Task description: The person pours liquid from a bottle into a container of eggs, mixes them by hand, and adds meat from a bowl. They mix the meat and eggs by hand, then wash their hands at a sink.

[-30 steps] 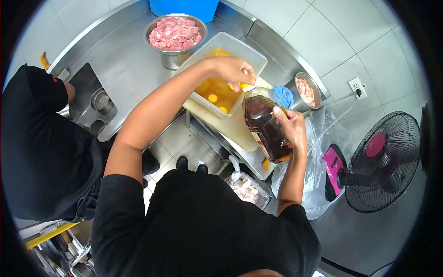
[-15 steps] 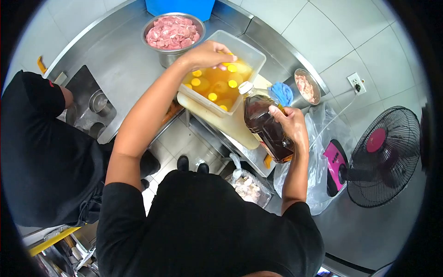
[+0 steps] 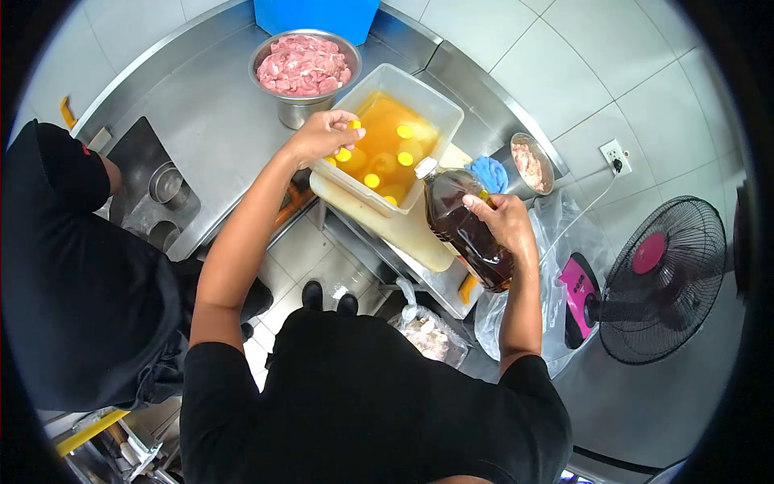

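The fingers of the right hand (image 3: 501, 219) wrap tightly around a tilted bottle (image 3: 459, 230) of dark liquid, its neck just beyond them beside the clear tub (image 3: 439, 101), at whose rim the left hand (image 3: 321, 134) pinches a small yellow piece (image 3: 353, 124).

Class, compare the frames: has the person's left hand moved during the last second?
Yes. The left hand went from the tub's right edge, beside the bottle, across to its left rim.
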`<state>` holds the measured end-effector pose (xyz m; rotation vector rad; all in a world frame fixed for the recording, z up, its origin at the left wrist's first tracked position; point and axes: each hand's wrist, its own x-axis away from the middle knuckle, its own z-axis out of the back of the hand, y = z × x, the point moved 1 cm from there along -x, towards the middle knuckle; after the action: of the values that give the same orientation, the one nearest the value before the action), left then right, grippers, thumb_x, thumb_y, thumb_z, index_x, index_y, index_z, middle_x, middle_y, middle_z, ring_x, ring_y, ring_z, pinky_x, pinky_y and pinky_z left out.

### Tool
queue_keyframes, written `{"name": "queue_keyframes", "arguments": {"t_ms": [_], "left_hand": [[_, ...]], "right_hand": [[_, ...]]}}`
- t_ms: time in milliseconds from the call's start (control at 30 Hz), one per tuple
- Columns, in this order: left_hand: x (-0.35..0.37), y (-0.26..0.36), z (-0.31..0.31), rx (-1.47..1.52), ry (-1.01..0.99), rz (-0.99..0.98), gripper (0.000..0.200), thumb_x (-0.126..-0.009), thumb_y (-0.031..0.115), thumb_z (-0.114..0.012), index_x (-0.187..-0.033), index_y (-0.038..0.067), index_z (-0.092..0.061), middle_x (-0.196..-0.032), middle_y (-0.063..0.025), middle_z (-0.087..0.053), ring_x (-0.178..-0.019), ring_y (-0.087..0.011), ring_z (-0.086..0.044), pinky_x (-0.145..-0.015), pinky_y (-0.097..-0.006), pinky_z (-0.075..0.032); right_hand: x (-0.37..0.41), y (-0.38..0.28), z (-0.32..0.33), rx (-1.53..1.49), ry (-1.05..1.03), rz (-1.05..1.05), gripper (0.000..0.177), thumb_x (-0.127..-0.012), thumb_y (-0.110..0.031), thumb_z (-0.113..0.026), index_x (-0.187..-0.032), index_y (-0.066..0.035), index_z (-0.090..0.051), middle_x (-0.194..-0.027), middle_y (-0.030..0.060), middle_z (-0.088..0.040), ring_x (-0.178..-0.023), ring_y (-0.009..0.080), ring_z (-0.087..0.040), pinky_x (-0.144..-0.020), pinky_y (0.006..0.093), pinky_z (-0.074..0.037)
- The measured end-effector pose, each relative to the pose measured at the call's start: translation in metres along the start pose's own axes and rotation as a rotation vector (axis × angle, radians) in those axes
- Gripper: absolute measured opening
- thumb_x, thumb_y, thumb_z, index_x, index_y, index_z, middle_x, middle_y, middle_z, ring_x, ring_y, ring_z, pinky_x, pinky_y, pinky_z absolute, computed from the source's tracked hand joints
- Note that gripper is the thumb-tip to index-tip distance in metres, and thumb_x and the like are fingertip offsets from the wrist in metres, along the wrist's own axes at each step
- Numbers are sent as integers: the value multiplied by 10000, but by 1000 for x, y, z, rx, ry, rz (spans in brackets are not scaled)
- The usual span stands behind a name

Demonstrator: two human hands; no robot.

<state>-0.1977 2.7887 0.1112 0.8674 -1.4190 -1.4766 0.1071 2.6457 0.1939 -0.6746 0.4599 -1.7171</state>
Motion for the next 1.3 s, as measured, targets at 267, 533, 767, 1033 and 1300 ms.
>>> {"name": "queue_keyframes", "arguments": {"t_ms": [267, 533, 767, 1033, 1300], "left_hand": [[3, -8, -3, 21, -66, -23, 449, -807, 205, -669, -1170, -7, -509, -870, -22, -578, -704, -64, -582, -508, -179, -383], [3, -15, -7, 14, -84, -27, 443, -806, 234, -670, -1153, -2, -527, -872, -37, -597, -709, -69, -589, -503, -184, -381], [1, -15, -10, -15, -98, -46, 476, -793, 272, -686, -1138, -25, -544, -894, -56, -600, -706, -85, -599, -519, -200, -406], [4, 2, -31, -70, -107, -35, 477, -812, 283, -660, -1155, -25, -540, -873, -32, -606, -716, -68, -587, -520, -192, -400], [-5, 9, -52, -64, -159, -41, 446, -841, 276, -625, -1162, -20, -536, -895, -25, -612, -735, -67, -584, -527, -186, -395]], "right_hand": [[-8, -4, 3, 130, -19, 4, 465, -777, -439, -672, -773, 27, -660, -563, 72, -580, -497, 114, -525, -521, 304, -443], [-7, -14, 8, 184, 10, 20, 472, -759, -424, -702, -700, 39, -629, -534, 12, -513, -493, 73, -468, -465, 281, -396], [-8, -7, 9, 170, -6, -4, 482, -762, -467, -674, -813, 12, -674, -584, 104, -598, -512, 132, -554, -546, 308, -456], [-4, 0, 8, 99, 49, 48, 508, -756, -445, -699, -646, 41, -600, -502, 3, -436, -478, 74, -410, -449, 298, -360], [-9, 14, 6, -23, 49, 9, 467, -766, -420, -699, -633, 16, -600, -536, -16, -478, -491, 63, -421, -454, 275, -357]]}}
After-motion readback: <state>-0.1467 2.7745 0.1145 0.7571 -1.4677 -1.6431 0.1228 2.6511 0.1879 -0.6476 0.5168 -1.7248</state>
